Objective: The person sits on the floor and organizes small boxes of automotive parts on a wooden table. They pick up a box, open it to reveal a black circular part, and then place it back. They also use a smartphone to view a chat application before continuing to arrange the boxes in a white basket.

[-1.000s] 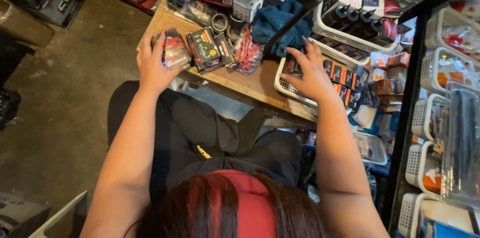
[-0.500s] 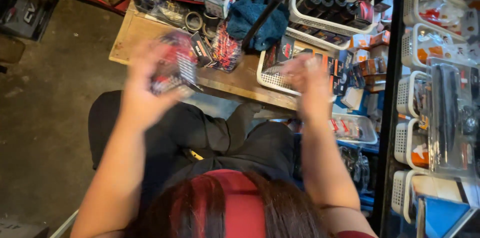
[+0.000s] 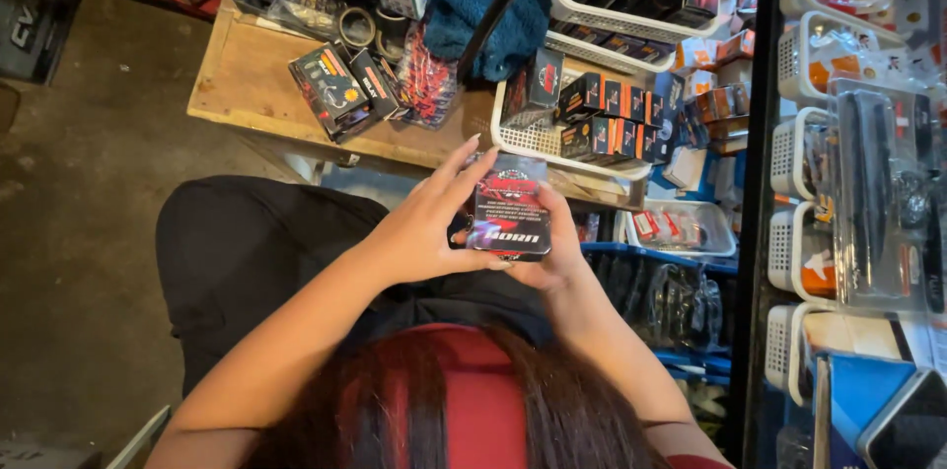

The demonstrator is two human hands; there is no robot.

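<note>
Far left: bare concrete floor (image 3: 69,232); person is sitting low, dark trousers (image 3: 237,252) showing below the arms.

Wooden counter (image 3: 247,84) is carrying a small stack of dark printed boxes (image 3: 340,86) and, just beside them, a bundle of red-and-black packets (image 3: 426,84). A blue cloth (image 3: 483,15) is lying behind these.

Centre: left hand (image 3: 424,232) is cupping the left edge of a small dark packet (image 3: 510,208) with a red-and-grey printed face, fingers (image 3: 456,165) spread and curled up along its side, clamped on it. Right hand (image 3: 552,252) is supporting the packet from underneath and from the right; its fingers are mostly hidden behind the packet, so the exact hold cannot be told, though it is plainly bearing on the packet. The packet is being held in the air over the lap, in front of the counter edge, printed face toward the camera.

Handling judgement: the packet looks light and flat; keeping both hands on opposite edges, face up and level, is giving the steadiest view of it without creasing the wrapping.

Right of centre: white basket (image 3: 538,139) on the counter is holding upright black-and-orange boxes (image 3: 612,114). Far right: a rack of white wire bins (image 3: 799,144) with bagged goods.
</note>
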